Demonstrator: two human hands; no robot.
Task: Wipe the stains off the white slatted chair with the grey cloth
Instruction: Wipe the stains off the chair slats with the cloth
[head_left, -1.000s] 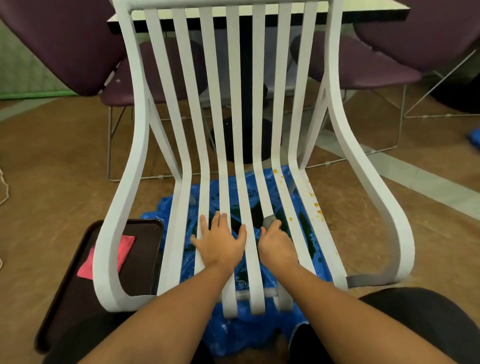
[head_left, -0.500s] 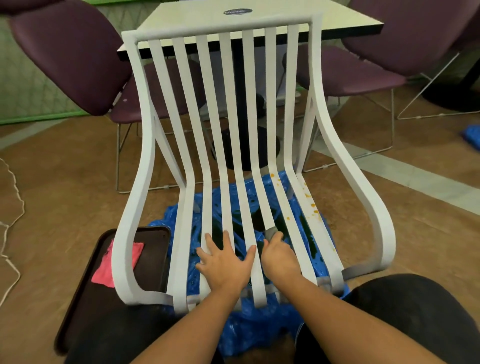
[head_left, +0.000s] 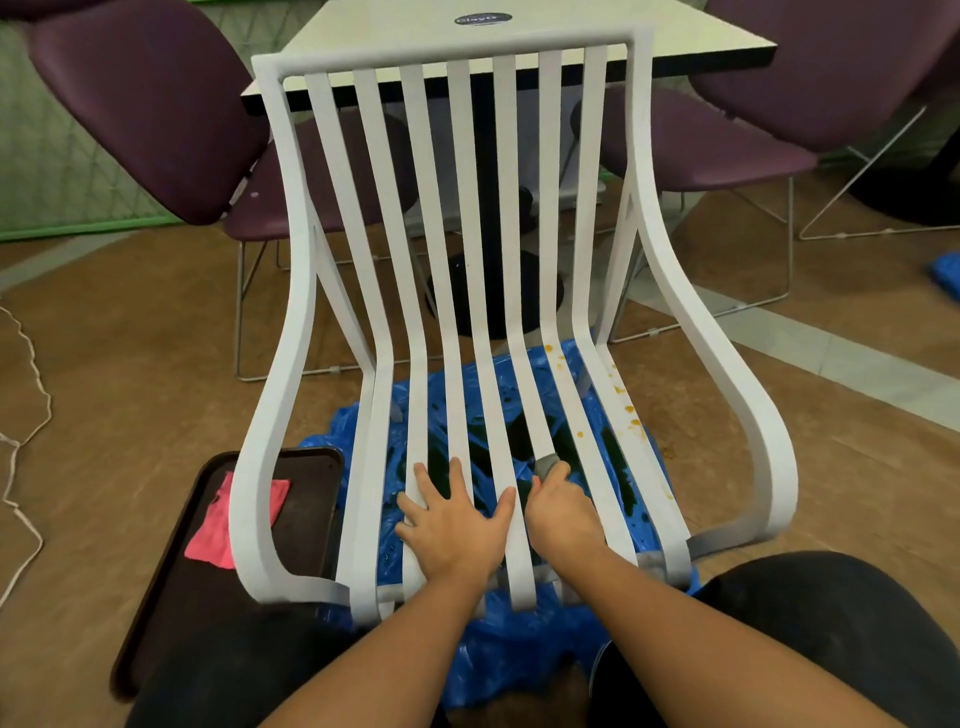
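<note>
Left hand (head_left: 452, 525): flat, fingers spread, pressing on the seat slats, holding nothing. Right hand (head_left: 561, 514): just beside it at 3 o'clock, fingers curled round the cloth (head_left: 546, 464), pressing it to one slat; only a grey tip shows at 12 o'clock of the knuckles.

Chair (head_left: 470, 208): slats at 9 to 12 o'clock of the hands look clean. Orange stains (head_left: 631, 410) dot the two outermost slats at 1 to 2 o'clock, apart from the cloth. Judgement: wiping is partly done, with that side left.

Blue sheet (head_left: 519, 654): on the floor under the seat, carrying dark green patches; whether any green sits on the slats cannot be told.

Tray (head_left: 171, 587): on the floor at 9 o'clock, partly behind the chair arm, holding a pink rag (head_left: 234, 512).
</note>
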